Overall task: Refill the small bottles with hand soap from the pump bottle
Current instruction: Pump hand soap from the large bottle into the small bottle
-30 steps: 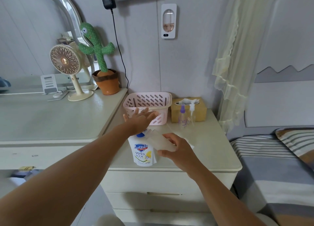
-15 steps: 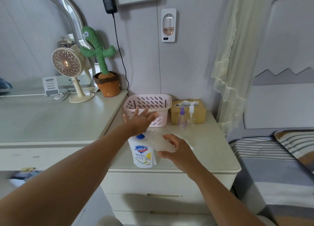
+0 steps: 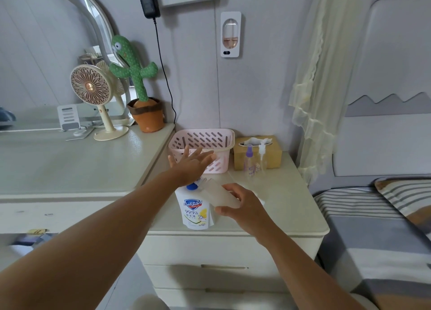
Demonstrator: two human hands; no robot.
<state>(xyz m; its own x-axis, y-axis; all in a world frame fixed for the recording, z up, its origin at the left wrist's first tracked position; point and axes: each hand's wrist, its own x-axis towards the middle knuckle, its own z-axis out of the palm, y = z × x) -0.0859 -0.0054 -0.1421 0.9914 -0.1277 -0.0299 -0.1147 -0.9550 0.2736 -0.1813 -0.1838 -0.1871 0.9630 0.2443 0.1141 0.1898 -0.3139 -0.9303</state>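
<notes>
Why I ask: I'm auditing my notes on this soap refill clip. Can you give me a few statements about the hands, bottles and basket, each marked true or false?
1. The left hand rests on the pump bottle's top with straight fingers. True.
2. The right hand holds a clear bottle tilted toward the pump. True.
3. The pink basket sits on the bed. False: it stands on the nightstand, against the wall.
4. Two small bottles lie inside the basket. False: the purple-capped bottle and the white-pump bottle stand upright in front of the tissue box.
</notes>
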